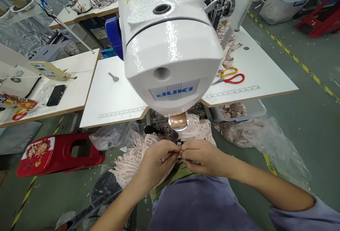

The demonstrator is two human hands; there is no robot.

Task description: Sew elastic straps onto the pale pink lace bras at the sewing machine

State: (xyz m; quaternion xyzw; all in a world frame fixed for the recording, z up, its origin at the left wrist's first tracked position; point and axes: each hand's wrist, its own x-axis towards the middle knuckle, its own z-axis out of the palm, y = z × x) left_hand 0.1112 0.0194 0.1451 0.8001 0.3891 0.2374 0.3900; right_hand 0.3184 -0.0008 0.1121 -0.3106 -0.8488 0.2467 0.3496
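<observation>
My left hand (157, 157) and my right hand (204, 156) meet in front of the sewing machine (170, 54), fingertips nearly touching. Both are closed in a pinch on a narrow beige fabric strip (179, 146), whose lower part is hidden by the fingers. Under and beside my left hand spreads a heap of beige lace fabric pieces (130, 165). More beige lace (199, 128) lies past my fingers, below the rounded machine end with its shiny, copper-coloured part (178, 120).
Red-and-yellow-handled scissors (233, 78) lie on the right tabletop (265, 71). A grey metal piece (113, 77) rests on the left tabletop (114, 100). A red stool (61, 153) stands at left, a clear plastic bag (278, 149) at right. A phone (56, 95) lies on the neighbouring table.
</observation>
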